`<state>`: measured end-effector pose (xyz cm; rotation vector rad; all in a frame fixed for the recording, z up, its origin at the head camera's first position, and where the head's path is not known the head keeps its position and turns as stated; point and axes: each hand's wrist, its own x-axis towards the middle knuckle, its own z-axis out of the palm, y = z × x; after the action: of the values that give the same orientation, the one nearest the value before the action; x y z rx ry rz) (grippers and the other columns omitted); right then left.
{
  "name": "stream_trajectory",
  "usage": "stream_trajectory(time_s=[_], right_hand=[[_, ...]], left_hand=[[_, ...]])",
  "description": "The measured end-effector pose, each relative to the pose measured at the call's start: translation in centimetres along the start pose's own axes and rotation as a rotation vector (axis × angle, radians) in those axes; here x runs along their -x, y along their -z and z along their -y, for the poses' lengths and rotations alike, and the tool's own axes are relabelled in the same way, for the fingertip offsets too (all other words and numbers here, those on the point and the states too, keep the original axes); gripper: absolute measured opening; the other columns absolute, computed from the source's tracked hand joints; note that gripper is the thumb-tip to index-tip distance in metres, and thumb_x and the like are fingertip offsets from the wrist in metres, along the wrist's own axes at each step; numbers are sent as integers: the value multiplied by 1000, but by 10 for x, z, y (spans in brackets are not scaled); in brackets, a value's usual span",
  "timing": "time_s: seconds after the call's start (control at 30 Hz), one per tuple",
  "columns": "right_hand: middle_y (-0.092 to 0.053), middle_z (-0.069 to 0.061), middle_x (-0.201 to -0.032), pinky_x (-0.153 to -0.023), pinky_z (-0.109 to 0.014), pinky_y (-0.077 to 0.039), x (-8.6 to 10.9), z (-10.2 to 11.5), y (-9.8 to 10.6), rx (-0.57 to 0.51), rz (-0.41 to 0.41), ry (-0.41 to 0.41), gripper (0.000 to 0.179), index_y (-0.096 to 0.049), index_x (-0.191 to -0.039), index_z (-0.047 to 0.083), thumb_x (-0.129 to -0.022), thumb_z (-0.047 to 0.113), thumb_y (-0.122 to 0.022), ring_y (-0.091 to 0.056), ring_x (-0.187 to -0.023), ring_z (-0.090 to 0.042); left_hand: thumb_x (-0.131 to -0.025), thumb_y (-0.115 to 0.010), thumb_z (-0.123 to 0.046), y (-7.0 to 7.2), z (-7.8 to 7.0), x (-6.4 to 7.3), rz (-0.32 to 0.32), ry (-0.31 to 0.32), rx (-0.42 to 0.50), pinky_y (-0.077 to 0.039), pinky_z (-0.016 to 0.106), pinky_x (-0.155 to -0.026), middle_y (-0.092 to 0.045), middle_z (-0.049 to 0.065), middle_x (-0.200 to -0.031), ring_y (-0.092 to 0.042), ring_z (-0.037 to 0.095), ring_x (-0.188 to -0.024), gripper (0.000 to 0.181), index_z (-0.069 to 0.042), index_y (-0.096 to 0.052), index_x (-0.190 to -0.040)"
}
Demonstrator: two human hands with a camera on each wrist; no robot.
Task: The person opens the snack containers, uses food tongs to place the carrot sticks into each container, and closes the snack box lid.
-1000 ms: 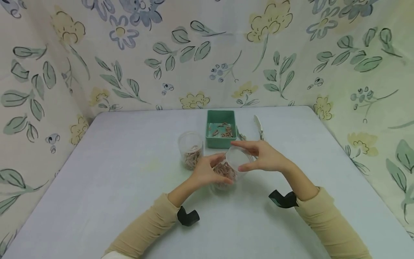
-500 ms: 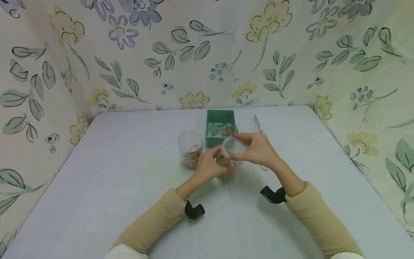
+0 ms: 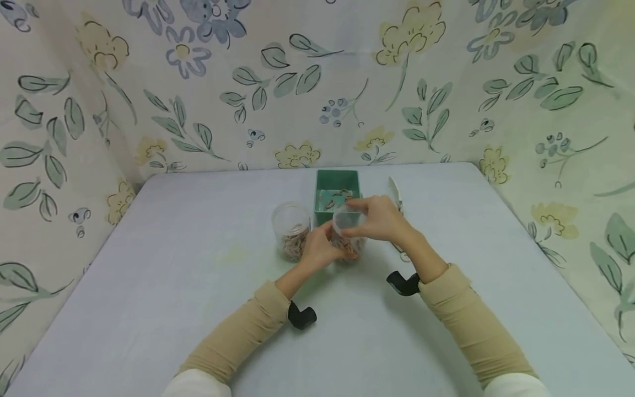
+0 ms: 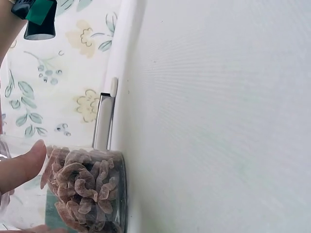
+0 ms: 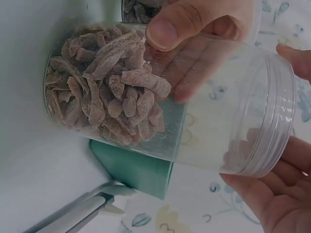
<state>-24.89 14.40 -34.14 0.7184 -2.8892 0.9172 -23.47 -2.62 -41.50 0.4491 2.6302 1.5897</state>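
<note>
A clear plastic jar (image 5: 209,126), partly filled with brownish, powder-dusted curled pieces (image 5: 112,87), stands upright on the table in front of the green box. My left hand (image 3: 319,249) grips the jar's body, thumb on one side and fingers on the other. At the top, my right hand (image 3: 379,219) holds the clear lid (image 5: 274,116) by its edge between thumb and fingers. In the right wrist view the lid sits on the jar's mouth. Just left stands a second clear jar (image 3: 291,226) with similar pieces.
Behind the jars stands a green box (image 3: 337,172) with some pieces on its bottom. Right of it lies a long metal, tongs-like tool with a white end (image 3: 394,189), partly covered by the right hand. A floral curtain (image 3: 198,110) hangs behind the white table (image 3: 173,264).
Both hands have moved the jar away from me, toward the green box and slightly left, beside the second jar. The right hand has stayed at the lid throughout.
</note>
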Motion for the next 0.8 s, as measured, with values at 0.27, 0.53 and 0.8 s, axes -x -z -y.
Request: stream_trajectory(time_s=[0.27, 0.53, 0.8], right_hand=[[-69, -17, -84, -51, -28, -34, -4, 3, 5, -20, 67, -46, 72, -57, -131, -5, -74, 30, -84, -27, -48, -11], [-37, -19, -151, -108, -56, -33, 3, -11, 11, -40, 82, 26, 82, -44, -144, 0, -80, 38, -79, -32, -139, -36], [-9, -21, -160, -109, -70, -7, 23, -51, 37, 55, -137, -117, 97, -25, -154, 6, -86, 64, -61, 9, -146, -37]], left_hand=[[-70, -89, -15, -1, -2, 1, 28, 62, 39, -46, 46, -97, -61, 14, -128, -54, 31, -120, 74, -1, -53, -134], [-79, -82, -20, 0, -4, 15, 135, 188, 34, -31, 55, -109, -32, 23, -153, -31, 41, -138, 99, 1, -19, -153], [-85, -75, -36, 36, -22, 60, 319, 241, -55, -35, 53, -107, -34, 17, -153, -38, 34, -137, 91, -1, -24, -152]])
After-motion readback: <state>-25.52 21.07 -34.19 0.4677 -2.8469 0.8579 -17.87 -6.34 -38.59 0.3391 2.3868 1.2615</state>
